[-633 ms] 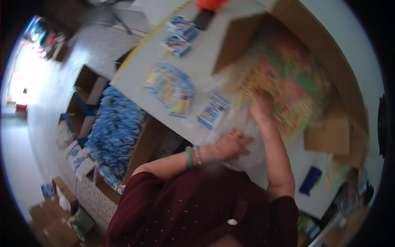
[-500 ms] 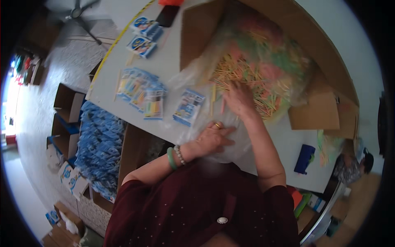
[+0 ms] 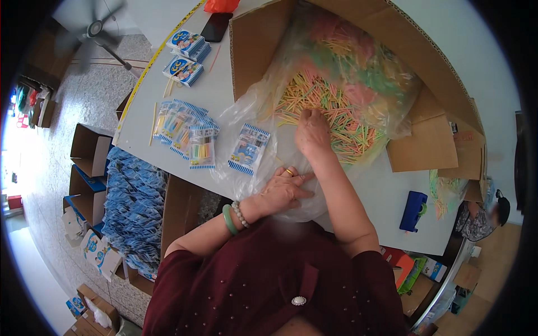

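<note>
My right hand (image 3: 312, 133) is closed at the near edge of a heap of thin yellow, pink and green sticks (image 3: 356, 140); what its fingers hold, if anything, is hidden. The heap lies in a clear plastic bag (image 3: 255, 103) spilling out of a cardboard box (image 3: 260, 47). Nearer my body, my left hand (image 3: 280, 192) rests with fingers stretched out on the bag's loose plastic. Left of my hands lies a blue-and-white packet (image 3: 249, 148). Beyond it are several overlapping packets (image 3: 182, 126) with coloured sticks showing through their windows.
Two small printed boxes (image 3: 184, 70) and a dark phone (image 3: 216, 28) lie at the far left of the table. A blue tape dispenser (image 3: 413, 211) stands at the right. Below the table's left edge, a carton holds many blue packets (image 3: 134, 207). A fan (image 3: 96, 29) stands beyond.
My right hand's fingers have curled in at the heap's edge. A few loose sticks that lay just left of that hand no longer show. My left hand stays on the plastic.
</note>
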Action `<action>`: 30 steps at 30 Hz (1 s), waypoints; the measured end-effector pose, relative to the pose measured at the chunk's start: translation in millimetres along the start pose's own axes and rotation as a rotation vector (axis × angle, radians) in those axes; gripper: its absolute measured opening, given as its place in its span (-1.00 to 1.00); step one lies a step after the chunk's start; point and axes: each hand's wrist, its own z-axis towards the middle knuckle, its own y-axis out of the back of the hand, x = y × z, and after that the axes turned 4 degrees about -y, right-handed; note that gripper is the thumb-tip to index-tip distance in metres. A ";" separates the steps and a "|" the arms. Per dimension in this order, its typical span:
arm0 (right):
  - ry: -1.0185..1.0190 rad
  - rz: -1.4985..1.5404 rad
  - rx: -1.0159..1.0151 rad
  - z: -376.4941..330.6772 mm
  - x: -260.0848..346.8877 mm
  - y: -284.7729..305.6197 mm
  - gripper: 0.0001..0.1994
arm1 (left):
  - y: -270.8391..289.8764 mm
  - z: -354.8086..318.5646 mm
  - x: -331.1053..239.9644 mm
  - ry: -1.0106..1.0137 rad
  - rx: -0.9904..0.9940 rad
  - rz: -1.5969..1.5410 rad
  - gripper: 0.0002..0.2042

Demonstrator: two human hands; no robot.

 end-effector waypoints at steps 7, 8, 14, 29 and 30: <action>0.012 -0.004 0.127 27.2 1.4 7.3 -0.77 | -3.0 -0.2 1.4 -0.033 -0.035 0.036 -0.49; 0.012 -0.009 0.122 26.8 0.2 8.8 -0.77 | -2.9 -0.7 1.7 -0.034 -0.038 0.036 -0.49; -0.089 0.149 0.113 20.7 -30.0 18.5 -0.75 | -1.4 -0.6 2.5 -0.047 -0.050 0.007 -0.50; -0.179 -0.012 0.256 -27.5 -26.7 35.7 -0.58 | -1.2 -1.9 1.2 -0.045 -0.093 -0.025 -0.54; -0.176 -0.011 0.258 -30.6 -22.3 37.1 -0.58 | -1.3 -3.0 1.7 -0.052 -0.105 -0.025 -0.54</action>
